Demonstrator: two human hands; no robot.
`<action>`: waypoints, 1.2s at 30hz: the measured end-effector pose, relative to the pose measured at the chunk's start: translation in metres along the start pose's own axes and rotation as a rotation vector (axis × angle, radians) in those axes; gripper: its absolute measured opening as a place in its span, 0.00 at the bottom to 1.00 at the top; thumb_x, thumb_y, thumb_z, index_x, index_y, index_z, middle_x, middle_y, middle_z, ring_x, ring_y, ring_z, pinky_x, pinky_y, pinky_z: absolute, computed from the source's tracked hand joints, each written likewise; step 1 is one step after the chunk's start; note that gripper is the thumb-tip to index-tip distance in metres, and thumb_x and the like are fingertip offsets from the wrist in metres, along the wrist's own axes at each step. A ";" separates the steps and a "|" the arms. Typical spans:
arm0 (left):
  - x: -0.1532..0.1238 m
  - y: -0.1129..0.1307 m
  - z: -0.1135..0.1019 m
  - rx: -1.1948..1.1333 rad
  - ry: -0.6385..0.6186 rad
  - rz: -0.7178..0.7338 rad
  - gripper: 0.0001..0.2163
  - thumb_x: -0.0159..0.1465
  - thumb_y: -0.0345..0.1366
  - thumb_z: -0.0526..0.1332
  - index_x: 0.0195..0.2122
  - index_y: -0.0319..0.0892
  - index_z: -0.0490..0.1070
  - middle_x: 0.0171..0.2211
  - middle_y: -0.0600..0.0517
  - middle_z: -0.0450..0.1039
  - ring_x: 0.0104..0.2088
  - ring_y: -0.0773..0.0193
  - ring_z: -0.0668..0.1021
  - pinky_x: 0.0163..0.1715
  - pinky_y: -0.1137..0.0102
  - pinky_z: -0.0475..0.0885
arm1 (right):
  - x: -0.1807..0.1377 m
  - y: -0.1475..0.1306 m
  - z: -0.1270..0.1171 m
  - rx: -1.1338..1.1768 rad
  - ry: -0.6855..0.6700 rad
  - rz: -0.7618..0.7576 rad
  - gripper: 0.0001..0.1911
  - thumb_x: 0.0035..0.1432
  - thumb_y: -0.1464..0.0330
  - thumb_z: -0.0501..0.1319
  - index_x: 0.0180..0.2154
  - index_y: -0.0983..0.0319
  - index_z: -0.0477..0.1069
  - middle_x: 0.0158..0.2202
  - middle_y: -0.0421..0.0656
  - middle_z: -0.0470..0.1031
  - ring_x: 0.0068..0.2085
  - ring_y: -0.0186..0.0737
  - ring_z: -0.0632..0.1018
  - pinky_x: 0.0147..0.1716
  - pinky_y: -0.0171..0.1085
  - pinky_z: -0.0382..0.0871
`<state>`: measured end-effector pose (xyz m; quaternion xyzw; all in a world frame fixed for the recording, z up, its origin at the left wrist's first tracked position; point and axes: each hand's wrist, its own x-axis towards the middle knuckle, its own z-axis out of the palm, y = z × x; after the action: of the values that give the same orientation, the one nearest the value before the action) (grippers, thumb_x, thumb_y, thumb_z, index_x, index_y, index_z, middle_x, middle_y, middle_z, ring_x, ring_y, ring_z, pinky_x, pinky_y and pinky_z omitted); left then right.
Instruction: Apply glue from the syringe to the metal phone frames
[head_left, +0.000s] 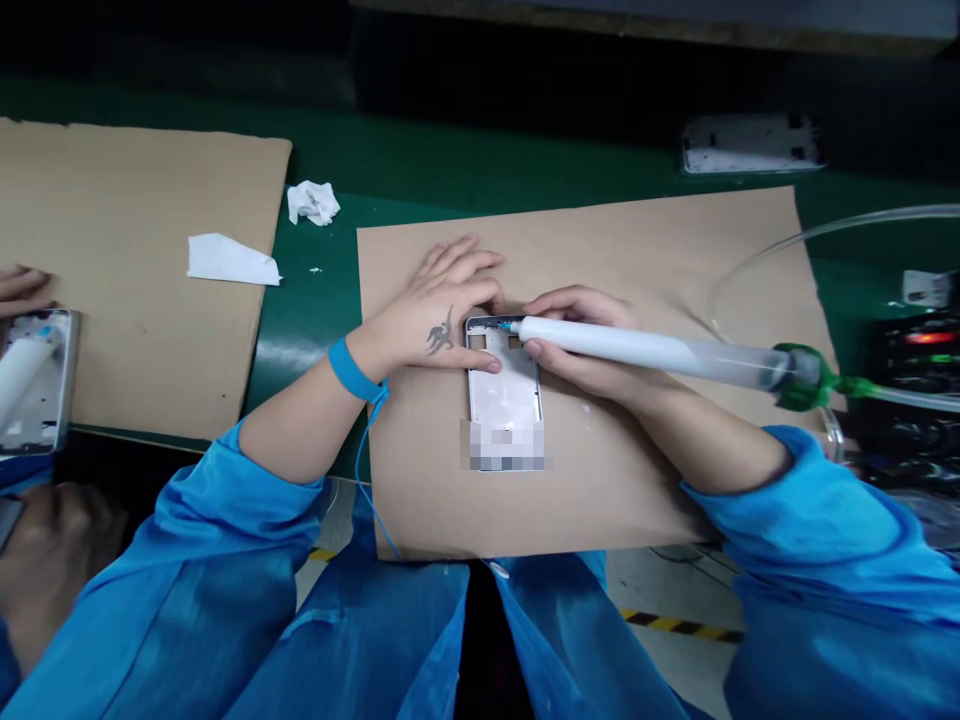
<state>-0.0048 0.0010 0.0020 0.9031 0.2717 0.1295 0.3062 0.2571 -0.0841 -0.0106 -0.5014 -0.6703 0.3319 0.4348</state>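
Observation:
A silver phone frame (504,398) lies on a brown cardboard sheet (630,490), its lower end blurred out. My left hand (442,310) grips its upper left part, thumb on the inner face and index finger bent at the top edge; the other fingers stretch out over the cardboard. In my right hand (585,345) is a dispensing syringe (637,347) filled with white material, held near its front end. Its blue tip points at the top edge of the frame; whether it touches cannot be made out. A green cap and clear hose sit at the syringe's rear.
Another phone frame (752,145) lies on the green table at the back right. Crumpled tissue (313,203) and a paper scrap (231,259) are to the left. A co-worker's hand (22,290) is beside another frame at far left. Dark equipment (911,400) stands at right.

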 end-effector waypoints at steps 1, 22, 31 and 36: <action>0.000 0.000 0.001 -0.001 0.002 0.001 0.37 0.61 0.75 0.72 0.54 0.47 0.81 0.77 0.38 0.66 0.84 0.27 0.53 0.83 0.31 0.44 | -0.001 -0.001 0.001 -0.007 0.009 0.008 0.22 0.57 0.46 0.79 0.43 0.52 0.83 0.37 0.44 0.88 0.31 0.45 0.84 0.29 0.43 0.80; 0.003 0.002 0.002 -0.107 0.013 -0.037 0.36 0.56 0.74 0.75 0.49 0.49 0.80 0.77 0.42 0.67 0.84 0.25 0.53 0.82 0.28 0.39 | -0.001 -0.002 0.004 -0.030 0.004 0.078 0.19 0.57 0.50 0.80 0.41 0.52 0.80 0.35 0.42 0.86 0.31 0.46 0.84 0.28 0.45 0.79; 0.004 0.003 0.002 -0.118 0.016 -0.041 0.36 0.56 0.76 0.75 0.49 0.49 0.80 0.76 0.43 0.68 0.84 0.24 0.53 0.83 0.29 0.38 | -0.001 0.002 0.003 -0.008 -0.029 0.074 0.19 0.58 0.50 0.80 0.41 0.51 0.80 0.37 0.43 0.86 0.32 0.46 0.84 0.28 0.44 0.80; 0.003 0.001 0.003 -0.088 0.000 -0.033 0.36 0.57 0.75 0.74 0.51 0.49 0.81 0.77 0.43 0.67 0.84 0.25 0.52 0.83 0.30 0.39 | -0.001 0.000 0.002 -0.006 -0.021 0.086 0.19 0.57 0.51 0.81 0.41 0.52 0.80 0.35 0.42 0.85 0.31 0.45 0.84 0.28 0.45 0.79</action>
<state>-0.0010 0.0003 0.0007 0.8842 0.2805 0.1365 0.3478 0.2551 -0.0855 -0.0117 -0.5277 -0.6536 0.3535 0.4115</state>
